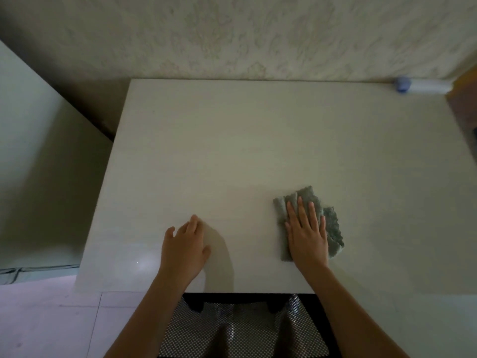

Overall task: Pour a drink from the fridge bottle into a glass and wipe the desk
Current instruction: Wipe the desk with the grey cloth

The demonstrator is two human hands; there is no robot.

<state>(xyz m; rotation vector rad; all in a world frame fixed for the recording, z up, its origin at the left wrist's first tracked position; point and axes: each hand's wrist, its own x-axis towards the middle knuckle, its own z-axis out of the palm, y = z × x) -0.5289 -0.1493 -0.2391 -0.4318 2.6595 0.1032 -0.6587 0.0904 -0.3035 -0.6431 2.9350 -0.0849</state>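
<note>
Head view, dim light. Right hand (307, 236) pressed flat, fingers spread, on crumpled grey-green fuzzy cloth (333, 223), cloth on near right part of pale matte rectangular desk (232, 151). Left hand (184, 246) open, empty, fingertips touching desk, well left of cloth. White tube with blue cap (418, 86) at far right edge against textured wall. Black mesh chair (240, 329) below near edge.

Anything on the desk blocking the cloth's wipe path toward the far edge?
Nothing visible does. The right hand presses flat on the grey-green cloth, and the pale desk top ahead is bare. Only a white tube with a blue cap lies at the far right corner, against the wall.
</note>
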